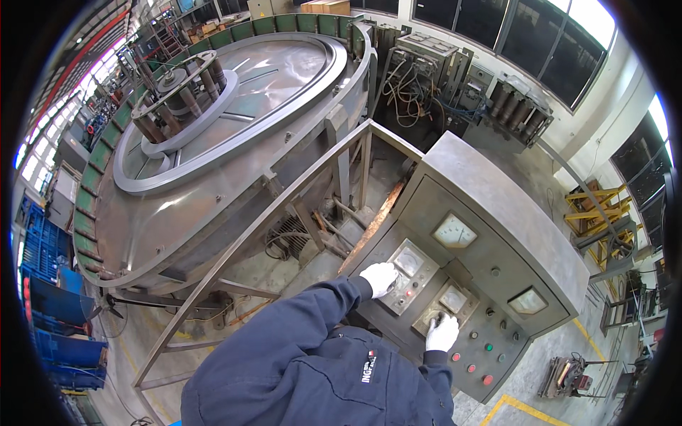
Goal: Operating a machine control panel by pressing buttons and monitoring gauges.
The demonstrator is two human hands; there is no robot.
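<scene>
A grey control cabinet [490, 202] stands before me with two small metal control plates on its sloping face. At the left control plate [403, 302], my left hand [380, 279], in a white glove, rests with its fingers curled at the edge near a dial; what they grip is hidden. My right hand [442, 334], also gloved in white, reaches up to the right control plate [465, 312]. Its fingers close round a small dark knob [440, 317] below that plate's dial. Red and green push buttons [472, 368] sit to the right of this hand.
Beyond a metal guard rail [284, 195], a large round steel machine table [277, 89] with a ring on it fills the left. Cabling hangs from equipment [419, 78] at the back. Yellow steel frames [597, 209] stand at right, and a small wheeled machine [565, 376] on the floor.
</scene>
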